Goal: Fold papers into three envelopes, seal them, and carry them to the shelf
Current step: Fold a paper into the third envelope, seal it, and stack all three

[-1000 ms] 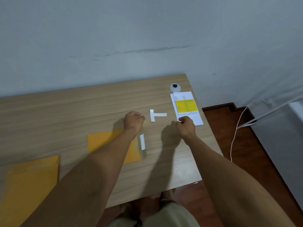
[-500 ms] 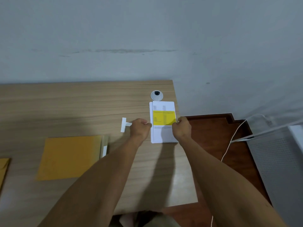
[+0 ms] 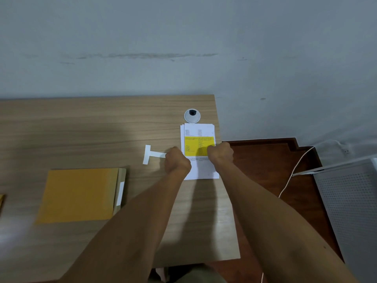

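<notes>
Head view. A stack of white papers, the top sheet printed with a yellow block, lies flat at the right end of the wooden counter, its far edge just below a round grey cable port and its right edge close to the counter's edge. The sheets are unfolded. To the left, well apart from the stack, a yellow envelope lies flat with its flap turned out to the right, a white adhesive strip showing on it; it appears unsealed, and whether it already contains paper cannot be told. The corner of a second yellow envelope enters at the left margin; a third is not in view. Two white paper strips, lying in a T, rest on the counter between envelope and stack; they are probably peeled backing strips. No shelf is visible. Judged from this arrangement, the task is at an early or middle stage: folding, inserting, sealing and carrying all remain for this stack.

The left hand is curled, fingers together, at the stack's left edge; the right hand is likewise curled at the right edge. Both touch the paper, seemingly pinching the top sheets, though the fingertips are hidden behind the knuckles.
</notes>
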